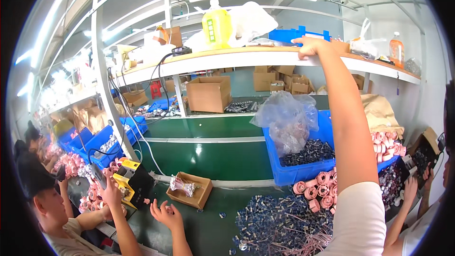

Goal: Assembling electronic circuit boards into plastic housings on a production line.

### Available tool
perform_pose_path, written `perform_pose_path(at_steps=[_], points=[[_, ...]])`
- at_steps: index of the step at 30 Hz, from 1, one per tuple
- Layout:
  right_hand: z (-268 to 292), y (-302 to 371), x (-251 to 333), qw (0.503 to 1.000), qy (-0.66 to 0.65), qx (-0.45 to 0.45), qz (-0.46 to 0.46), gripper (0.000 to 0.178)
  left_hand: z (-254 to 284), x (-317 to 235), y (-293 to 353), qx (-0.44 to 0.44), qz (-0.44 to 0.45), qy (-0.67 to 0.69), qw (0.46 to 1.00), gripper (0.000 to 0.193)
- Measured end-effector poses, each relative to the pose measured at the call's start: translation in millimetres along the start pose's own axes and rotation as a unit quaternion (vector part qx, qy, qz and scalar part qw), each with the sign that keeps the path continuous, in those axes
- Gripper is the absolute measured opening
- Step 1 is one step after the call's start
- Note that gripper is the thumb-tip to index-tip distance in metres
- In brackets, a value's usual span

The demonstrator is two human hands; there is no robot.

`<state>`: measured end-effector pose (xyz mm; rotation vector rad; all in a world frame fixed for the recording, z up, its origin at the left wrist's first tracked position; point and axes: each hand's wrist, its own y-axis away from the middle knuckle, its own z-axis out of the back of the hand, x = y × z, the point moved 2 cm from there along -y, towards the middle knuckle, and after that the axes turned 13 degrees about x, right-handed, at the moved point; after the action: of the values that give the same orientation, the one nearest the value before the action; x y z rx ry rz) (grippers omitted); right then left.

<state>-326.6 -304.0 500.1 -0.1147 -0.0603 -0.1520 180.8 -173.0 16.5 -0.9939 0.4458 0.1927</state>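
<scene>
My right arm stretches up to the raised shelf (pixel 237 58). There my right hand (pixel 313 47) is at the shelf's front edge, in front of a blue tray (pixel 279 35); its fingers and thumb are spread, and whether it touches the tray I cannot tell. Above the dark green bench, my left hand (pixel 167 214) is open with loosely curled fingers and nothing visible in it. Nearest to it is a small cardboard box (pixel 201 194) holding a bundle of thin white-and-pink wires (pixel 184 187). A heap of small blue circuit boards (pixel 275 223) lies below my right arm.
Pink round housings (pixel 310 192) are piled beside a blue bin (pixel 296 173) with dark parts and a plastic bag. On the left a co-worker (pixel 52 208) handles a grey tool (pixel 98 176) near a yellow-and-black box (pixel 137 185). Another person's hands (pixel 410 192) work at the right.
</scene>
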Motion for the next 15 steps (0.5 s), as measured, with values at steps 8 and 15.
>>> perform_pose_path(at_steps=[8,15], points=[[-10,-15,14,0.993,0.018,-0.043,0.107,0.094,4,-8,-3,0.025,0.001,0.014,1.0,0.023],[-14,-3,52,0.991,0.045,-0.043,0.12,0.059,-1,-4,-6,0.021,-0.002,0.006,1.0,0.022]])
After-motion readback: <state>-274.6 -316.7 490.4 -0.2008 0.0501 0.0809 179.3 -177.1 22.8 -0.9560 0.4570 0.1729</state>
